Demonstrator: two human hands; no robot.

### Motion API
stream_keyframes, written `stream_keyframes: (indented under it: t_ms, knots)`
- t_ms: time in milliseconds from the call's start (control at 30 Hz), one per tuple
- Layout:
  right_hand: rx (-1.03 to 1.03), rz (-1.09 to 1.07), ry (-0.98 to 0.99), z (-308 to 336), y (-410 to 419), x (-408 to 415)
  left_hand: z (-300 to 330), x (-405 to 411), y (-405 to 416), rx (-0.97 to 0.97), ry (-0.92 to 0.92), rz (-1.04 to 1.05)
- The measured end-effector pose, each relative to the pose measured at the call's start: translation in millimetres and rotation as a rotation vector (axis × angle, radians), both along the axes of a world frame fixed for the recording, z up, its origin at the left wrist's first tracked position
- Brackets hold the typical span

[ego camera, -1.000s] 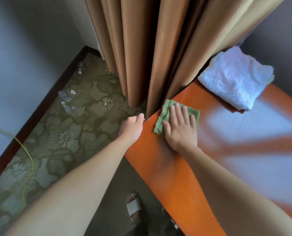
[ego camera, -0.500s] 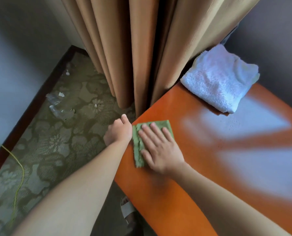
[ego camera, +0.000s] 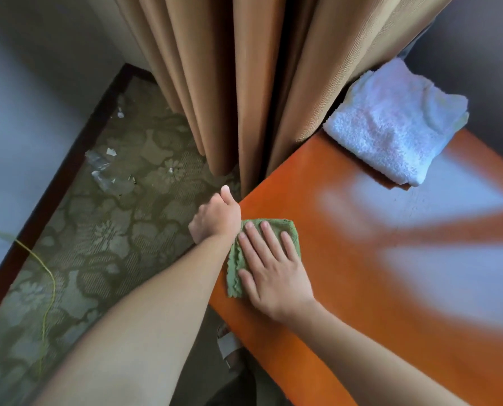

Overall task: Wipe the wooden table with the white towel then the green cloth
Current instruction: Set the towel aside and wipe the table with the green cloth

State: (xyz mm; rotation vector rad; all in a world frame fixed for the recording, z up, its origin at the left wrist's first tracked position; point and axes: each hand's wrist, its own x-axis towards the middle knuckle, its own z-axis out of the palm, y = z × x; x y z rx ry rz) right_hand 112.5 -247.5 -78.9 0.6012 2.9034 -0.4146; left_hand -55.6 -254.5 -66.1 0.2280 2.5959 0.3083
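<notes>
A folded green cloth (ego camera: 234, 266) lies flat on the orange wooden table (ego camera: 361, 288) near its left edge. My right hand (ego camera: 273, 271) presses on the cloth with fingers spread flat. My left hand (ego camera: 215, 219) rests at the table's left edge beside the cloth, fingers curled over the edge, thumb up. The folded white towel (ego camera: 391, 127) sits at the table's far corner against the curtain, apart from both hands.
Tan curtains (ego camera: 244, 83) hang behind the table's far left corner. Patterned carpet (ego camera: 98, 244) lies to the left, with plastic scraps (ego camera: 106, 174) and a yellow cord (ego camera: 46, 273). A sandalled foot (ego camera: 229, 347) shows below the table edge.
My right hand has slid the green cloth along the left edge from near the curtain toward me. The left hand moved back along the edge with it.
</notes>
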Motion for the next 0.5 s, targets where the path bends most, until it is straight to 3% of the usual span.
stream_keyframes:
  t_ms: [100,267,400,500]
  knots:
    - [0.048,0.099,0.029,-7.3,14.0,-0.4,1.0,-4.5,-4.8,0.054,-0.068,0.008]
    - [-0.007,-0.383,-0.009,-0.5,-23.1,-23.3,2.5,-0.2,-28.5,0.14,-0.075,-0.294]
    - [-0.019,-0.329,-0.007,0.7,-102.4,-11.5,1.5,1.4,-42.2,0.172,-0.139,-0.353]
    - [0.012,-0.307,-0.032,-1.7,-123.3,17.2,1.0,17.4,-58.7,0.149,0.026,-0.473]
